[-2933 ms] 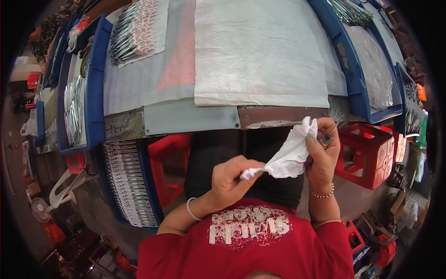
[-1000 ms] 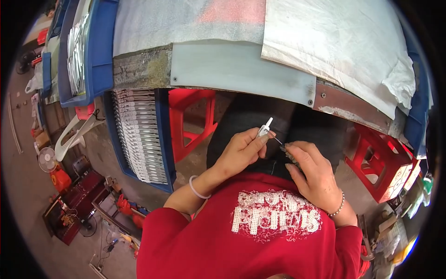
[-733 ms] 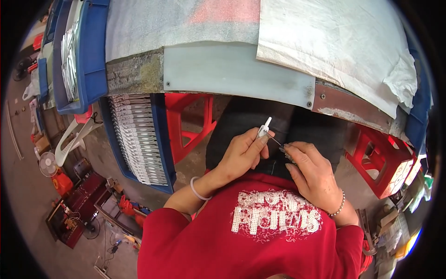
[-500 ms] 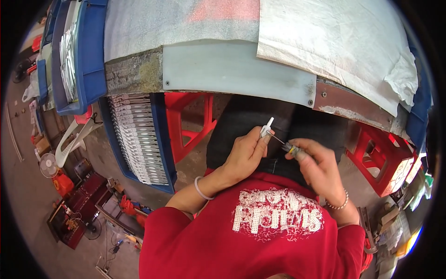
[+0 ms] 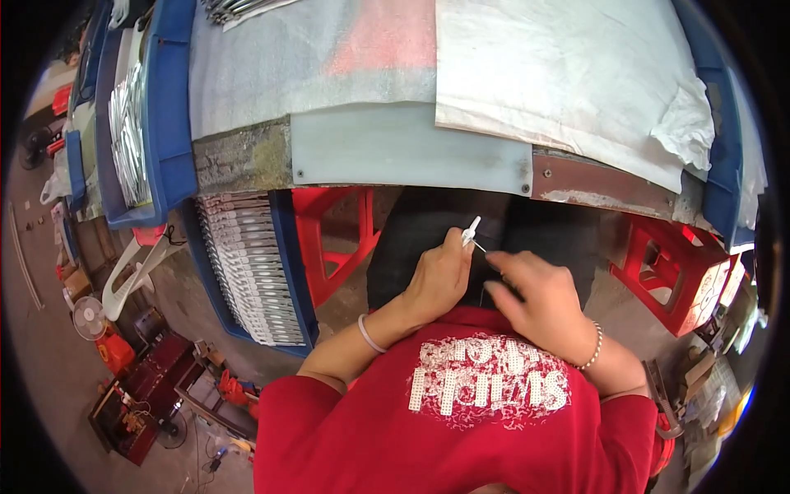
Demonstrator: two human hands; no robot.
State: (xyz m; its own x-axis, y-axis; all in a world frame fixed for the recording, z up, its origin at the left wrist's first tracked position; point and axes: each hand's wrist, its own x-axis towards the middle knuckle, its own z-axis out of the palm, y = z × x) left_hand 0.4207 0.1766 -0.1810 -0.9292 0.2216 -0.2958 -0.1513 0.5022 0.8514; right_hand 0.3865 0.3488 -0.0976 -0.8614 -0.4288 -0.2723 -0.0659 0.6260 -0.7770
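Note:
My left hand (image 5: pixel 436 278) is closed around a small white plastic piece (image 5: pixel 470 232), its narrow tip pointing up and away from me. A thin metal shaft (image 5: pixel 480 246) runs from the white piece towards my right hand (image 5: pixel 539 292). That hand is slightly smeared by motion, its fingers curled over the shaft's other end and the thumb below. The handle of this thin-shafted tool is hidden behind the fingers. Both hands are above my dark-clothed lap, close to the table edge.
A pale panel (image 5: pixel 403 152) is screwed to the table front, with white sheets (image 5: pixel 559 78) above. Left, a blue crate (image 5: pixel 307 317) holds rows of white and silver parts (image 5: pixel 251 272); another blue bin (image 5: pixel 169 115) holds metallic strips. Red stools (image 5: pixel 329 239) stand under the table.
My right hand has turned and its fingers now cover the tool's grey and yellow handle. My left hand still holds the white piece. The view has shifted slightly, showing more tabletop.

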